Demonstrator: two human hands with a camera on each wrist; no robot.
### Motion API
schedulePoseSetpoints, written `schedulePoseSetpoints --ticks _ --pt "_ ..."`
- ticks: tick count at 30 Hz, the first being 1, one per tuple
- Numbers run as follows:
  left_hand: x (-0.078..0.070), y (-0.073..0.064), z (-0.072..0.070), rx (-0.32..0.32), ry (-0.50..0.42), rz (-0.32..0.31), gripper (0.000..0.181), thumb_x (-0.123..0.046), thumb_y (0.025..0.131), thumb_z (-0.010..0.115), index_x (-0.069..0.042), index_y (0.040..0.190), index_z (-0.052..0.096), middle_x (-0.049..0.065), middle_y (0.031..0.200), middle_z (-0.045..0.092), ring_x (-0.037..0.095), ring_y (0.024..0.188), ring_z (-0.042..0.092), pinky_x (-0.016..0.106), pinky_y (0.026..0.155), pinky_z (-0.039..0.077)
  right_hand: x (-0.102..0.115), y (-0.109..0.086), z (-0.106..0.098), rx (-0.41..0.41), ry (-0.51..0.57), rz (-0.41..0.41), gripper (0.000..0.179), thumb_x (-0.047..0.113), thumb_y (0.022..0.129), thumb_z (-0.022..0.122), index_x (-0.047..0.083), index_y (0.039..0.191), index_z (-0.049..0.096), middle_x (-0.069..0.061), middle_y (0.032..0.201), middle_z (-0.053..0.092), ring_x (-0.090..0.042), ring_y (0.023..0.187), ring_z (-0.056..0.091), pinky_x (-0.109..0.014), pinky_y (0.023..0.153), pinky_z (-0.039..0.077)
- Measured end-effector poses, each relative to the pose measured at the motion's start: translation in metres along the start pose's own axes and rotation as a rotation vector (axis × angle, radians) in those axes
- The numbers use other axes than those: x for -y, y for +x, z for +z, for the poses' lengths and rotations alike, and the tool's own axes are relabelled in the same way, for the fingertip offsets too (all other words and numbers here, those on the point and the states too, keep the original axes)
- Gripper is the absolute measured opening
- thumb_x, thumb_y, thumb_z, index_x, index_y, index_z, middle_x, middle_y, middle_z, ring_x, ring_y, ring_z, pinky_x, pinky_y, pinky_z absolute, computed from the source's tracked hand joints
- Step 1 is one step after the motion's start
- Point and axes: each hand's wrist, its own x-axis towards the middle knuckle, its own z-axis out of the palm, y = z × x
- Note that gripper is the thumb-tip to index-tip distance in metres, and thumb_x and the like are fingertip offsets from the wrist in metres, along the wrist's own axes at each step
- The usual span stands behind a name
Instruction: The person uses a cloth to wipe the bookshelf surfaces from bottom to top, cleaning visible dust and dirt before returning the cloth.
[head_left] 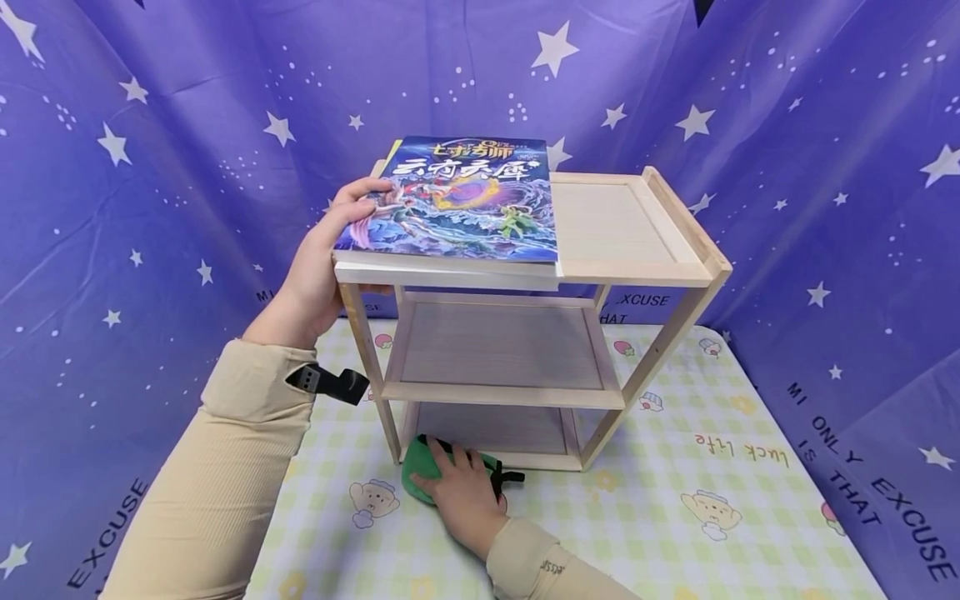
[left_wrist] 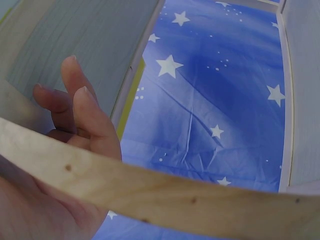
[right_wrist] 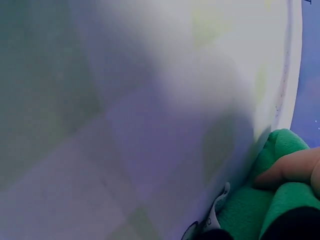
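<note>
The left hand (head_left: 322, 258) grips the upper left corner of a wooden shelf (head_left: 607, 221), two digits lying on the edge of a book (head_left: 480, 225) and other fingers tucked beneath the top board, while the right hand (head_left: 468, 496) rests on a green soft pouch (head_left: 418, 473) with its fingers spread and pressing into the fabric. The left wrist view shows those tucked fingers bent up toward the underside of the board, behind a wooden post (left_wrist: 192, 200). Just to the right of the left hand, the book lies flat, its blue illustrated cover up, over the left part of the top tier; a yellow edge (head_left: 393, 148) shows beneath its far left corner. Below the left hand and to its right come the middle tier (head_left: 502, 342) and, straight ahead of the right hand, the lowest tier (head_left: 510, 421), both with pale panels. The pouch is directly under the right hand, at the front left of the lowest tier; a black strap (head_left: 513, 477) sticks out just right of the fingers. What the pouch holds cannot be told. Around the right hand spreads a checked tablecloth (head_left: 645, 500); beyond both hands hangs a starry purple curtain (head_left: 450, 50).
</note>
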Motion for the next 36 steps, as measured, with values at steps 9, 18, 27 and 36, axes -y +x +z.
schedulePoseSetpoints --ticks 9,18,27,36 --pt "0.000 0.000 -0.001 -0.002 0.008 -0.006 0.035 -0.042 0.100 0.038 -0.037 0.134 0.047 0.000 0.159 0.021 0.030 0.122 0.048 0.038 0.081 0.048 0.001 -0.004 0.004 -0.040 0.035 0.009 0.049 0.020 0.095 0.055 0.052 0.132 0.056 -0.005 0.157 0.037 -0.033 0.134 0.048 -0.049 0.106 0.042" --pt "0.001 0.000 0.001 -0.004 -0.005 -0.002 0.035 -0.040 0.100 0.038 -0.037 0.134 0.047 -0.001 0.160 0.020 0.029 0.129 0.045 0.038 0.091 0.042 0.000 -0.010 0.010 -0.136 0.042 0.004 0.046 0.020 0.093 0.057 0.049 0.128 0.061 -0.007 0.153 0.041 -0.031 0.130 0.050 -0.048 0.102 0.044" --pt "0.000 -0.001 0.001 -0.007 0.009 -0.013 0.036 -0.042 0.100 0.038 -0.038 0.134 0.047 0.002 0.158 0.022 0.028 0.112 0.053 0.039 0.072 0.050 -0.012 -0.014 0.013 -0.129 0.065 -0.027 0.043 0.024 0.094 0.058 0.049 0.128 0.060 -0.005 0.153 0.043 -0.030 0.128 0.052 -0.048 0.100 0.047" --pt "0.000 -0.001 0.001 -0.009 0.004 -0.008 0.036 -0.041 0.100 0.038 -0.038 0.134 0.047 0.002 0.158 0.022 0.028 0.111 0.053 0.038 0.069 0.051 -0.025 -0.018 0.014 -0.180 0.129 -0.030 0.045 0.014 0.092 0.062 0.046 0.124 0.066 -0.005 0.148 0.048 -0.030 0.126 0.054 -0.049 0.099 0.048"
